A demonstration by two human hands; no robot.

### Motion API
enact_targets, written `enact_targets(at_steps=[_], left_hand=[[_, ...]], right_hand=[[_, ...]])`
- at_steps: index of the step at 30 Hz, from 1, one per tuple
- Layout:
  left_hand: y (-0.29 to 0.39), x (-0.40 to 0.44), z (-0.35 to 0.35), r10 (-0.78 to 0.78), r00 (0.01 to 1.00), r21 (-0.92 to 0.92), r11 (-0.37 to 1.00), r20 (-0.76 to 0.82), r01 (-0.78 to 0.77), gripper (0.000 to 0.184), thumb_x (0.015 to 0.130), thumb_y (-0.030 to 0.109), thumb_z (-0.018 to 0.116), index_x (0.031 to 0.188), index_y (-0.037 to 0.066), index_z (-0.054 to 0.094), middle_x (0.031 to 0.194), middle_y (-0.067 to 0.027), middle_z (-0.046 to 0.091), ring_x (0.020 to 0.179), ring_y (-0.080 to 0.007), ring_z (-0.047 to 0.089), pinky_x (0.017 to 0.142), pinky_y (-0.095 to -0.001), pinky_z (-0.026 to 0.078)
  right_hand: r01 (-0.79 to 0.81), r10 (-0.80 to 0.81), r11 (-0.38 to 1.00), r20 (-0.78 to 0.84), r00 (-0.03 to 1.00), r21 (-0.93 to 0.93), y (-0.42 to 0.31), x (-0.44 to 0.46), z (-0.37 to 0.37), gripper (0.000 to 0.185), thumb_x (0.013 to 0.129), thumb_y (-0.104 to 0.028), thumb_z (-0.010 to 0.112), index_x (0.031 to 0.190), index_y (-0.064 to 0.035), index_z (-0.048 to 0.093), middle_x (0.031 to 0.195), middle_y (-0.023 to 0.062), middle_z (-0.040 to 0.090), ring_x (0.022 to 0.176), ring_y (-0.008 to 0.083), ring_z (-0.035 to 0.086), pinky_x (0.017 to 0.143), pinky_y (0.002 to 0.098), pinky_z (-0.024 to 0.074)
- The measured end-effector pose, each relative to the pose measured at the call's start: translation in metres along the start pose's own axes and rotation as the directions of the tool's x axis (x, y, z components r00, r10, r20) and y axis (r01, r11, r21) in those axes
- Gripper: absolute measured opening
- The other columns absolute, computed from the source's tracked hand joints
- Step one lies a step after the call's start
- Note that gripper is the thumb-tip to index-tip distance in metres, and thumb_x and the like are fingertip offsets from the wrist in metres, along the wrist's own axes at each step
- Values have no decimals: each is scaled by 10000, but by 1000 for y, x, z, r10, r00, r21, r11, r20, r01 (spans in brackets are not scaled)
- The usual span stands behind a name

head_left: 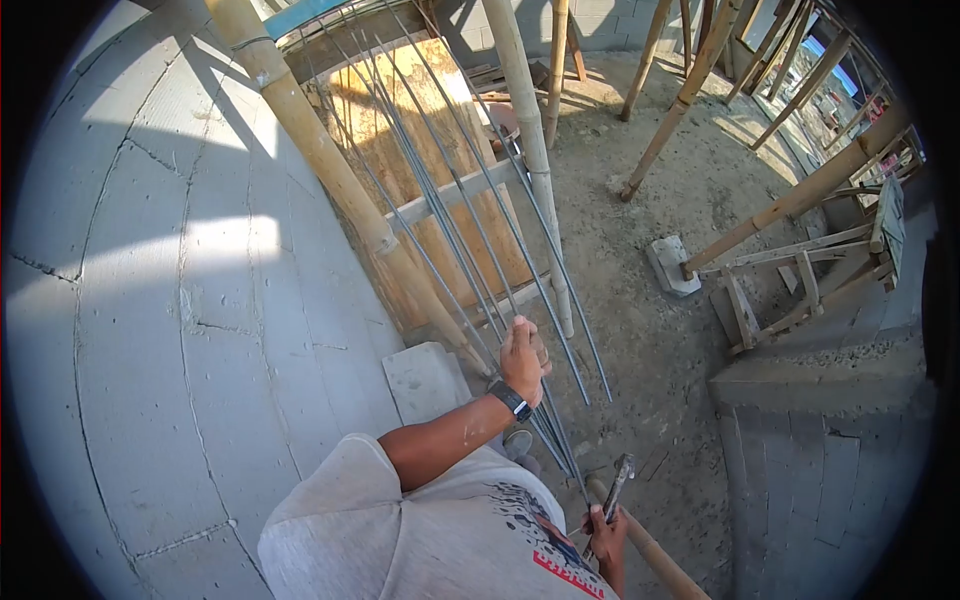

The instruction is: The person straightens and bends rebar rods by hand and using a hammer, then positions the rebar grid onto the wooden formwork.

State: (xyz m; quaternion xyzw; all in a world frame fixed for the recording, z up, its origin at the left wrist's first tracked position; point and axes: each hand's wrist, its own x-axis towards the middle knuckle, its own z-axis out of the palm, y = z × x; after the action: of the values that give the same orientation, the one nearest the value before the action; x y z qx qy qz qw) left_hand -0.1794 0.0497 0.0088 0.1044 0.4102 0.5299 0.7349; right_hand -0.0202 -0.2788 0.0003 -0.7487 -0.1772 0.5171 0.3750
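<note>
Long thin metal rods (440,205) run from the top centre down towards my body, several of them gathered near their lower ends. My left hand (525,360), with a dark watch on its wrist, is closed round some of these rods. Lower down, close to the printed shirt, my right hand (605,535) is closed round a metal hand tool (622,478) whose head points up. The lower rod ends meet this hand, but whether its fingers also grip them is unclear. Two rods end apart from the bundle, to the right of my left hand.
A grey block wall (180,300) fills the left side, with a bamboo pole (340,170) along it. Behind the rods stands a plywood panel (400,130). Bamboo props (690,100), a concrete block (674,266) and a wooden frame (800,285) stand to the right.
</note>
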Motion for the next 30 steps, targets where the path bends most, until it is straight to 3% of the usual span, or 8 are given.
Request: enact_targets(at_steps=[4,5,9,13,16,17,25,30], left_hand=[[-13,-38,-16,-96,995,130,987,33,91,340,1009,472,439,915,145,447,624,32,418,510,-119,449,509,-281,404],[-9,-41,-29,-126,987,303,949,100,90,370,1014,471,423,983,105,469,725,-20,542,634,-158,594,573,-294,476],[-1,-44,-33,27,999,517,855,48,-48,400,1002,422,481,1209,80,467,941,-69,610,871,-193,644,681,-303,516],[-1,2,-26,211,970,229,957,-118,-180,347,993,412,499,1139,98,505,829,-25,555,695,-136,583,548,-259,453],[11,10,-14,-38,986,33,998,-163,44,323,986,426,505,1053,111,525,723,22,458,560,-90,460,443,-251,338],[-1,8,-7,-15,969,104,994,-247,42,319,984,447,498,975,129,516,631,52,358,469,-71,345,398,-244,230],[-22,-19,-14,48,974,120,993,-221,-21,347,984,471,484,853,151,454,550,80,275,405,-65,280,370,-239,182],[-23,-18,-16,-7,977,112,993,-211,31,365,981,496,479,825,169,433,553,82,265,410,-68,265,384,-245,174]], right_hand=[[-24,23,998,-22,1000,-54,31,-24,-13,335,905,-353,684,806,-78,520,617,-2,540,529,80,493,486,251,383],[-36,34,999,-43,998,-36,38,-31,-15,339,901,-352,689,797,-81,514,614,-10,527,524,77,478,485,253,378],[-63,63,998,-118,991,3,66,-56,-38,354,884,-349,713,784,-86,498,611,-36,479,526,69,434,489,256,357],[21,-69,978,-226,972,-208,84,-91,-69,386,856,-368,741,772,-85,493,622,-34,470,556,74,435,505,252,352],[-12,-17,994,-247,969,-112,85,-114,-87,397,856,-392,736,775,-73,514,626,-27,478,560,76,451,516,252,362],[-20,-7,993,-227,974,-115,85,-119,-94,402,858,-401,731,779,-67,522,625,-24,486,561,77,458,519,252,367],[-228,258,939,87,962,-259,51,-134,-109,383,913,-403,655,786,-54,559,594,-6,527,549,84,483,515,260,382],[-223,251,955,131,959,-193,74,-135,-120,360,924,-363,653,748,-78,520,565,-17,505,504,73,465,475,250,357]])
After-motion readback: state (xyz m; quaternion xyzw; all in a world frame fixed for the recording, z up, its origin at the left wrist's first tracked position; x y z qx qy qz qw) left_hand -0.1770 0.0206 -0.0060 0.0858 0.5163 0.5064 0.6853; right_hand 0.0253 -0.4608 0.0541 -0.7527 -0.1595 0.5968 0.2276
